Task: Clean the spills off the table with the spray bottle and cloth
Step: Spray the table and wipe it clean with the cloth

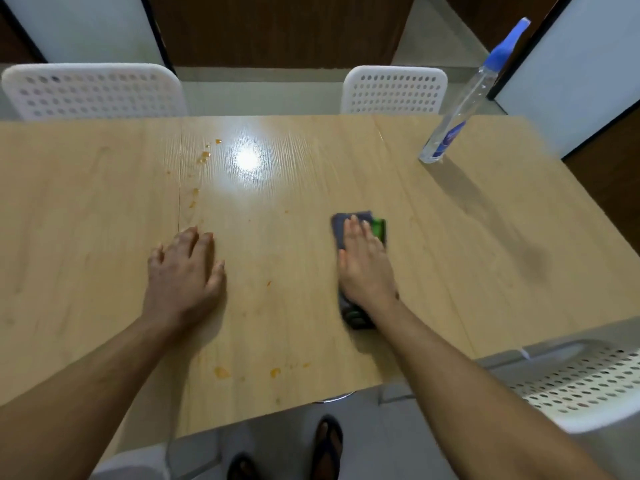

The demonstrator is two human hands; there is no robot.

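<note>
Pressing flat on a dark grey cloth (pixel 349 233) with a green patch, the right hand (pixel 365 268) keeps its fingers straight and close together, palm down; the cloth shows beyond the fingertips and again under the wrist. The left hand (pixel 185 271) lies palm down on the bare wooden table (pixel 450 237), well to the left of the cloth, its fingers slightly spread and gently bent, holding nothing. Both forearms reach forward from the near edge.

Orange spills (pixel 204 156) dot the tabletop: a cluster far beyond the left hand, small specks between the hands, and blobs (pixel 221 372) near the front edge. A clear spray bottle (pixel 460 109) with a blue nozzle stands at the far right corner, well apart from the cloth. White perforated chairs (pixel 394 90) stand beyond the table, another at the near right. Sandalled feet show below the table edge.
</note>
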